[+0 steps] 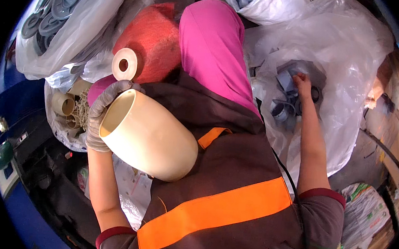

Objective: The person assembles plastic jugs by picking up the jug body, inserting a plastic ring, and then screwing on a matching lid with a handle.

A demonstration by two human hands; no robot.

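My left hand, in a pale grey work glove, grips a large cream plastic cup-shaped container at its rim. The container lies tilted across my lap, its mouth facing up and left. Just beyond the glove, a cream ring with a round hole rests against a red cloth. My bare right hand reaches into a clear plastic bag. Its fingers are closed at a light grey plastic piece, among dark grey round parts in the bag.
A plastic bag of grey round parts stands at the far left. Below it, a white sack holds cream tubes. Another white bag is at the back. A dark cable runs down my right side.
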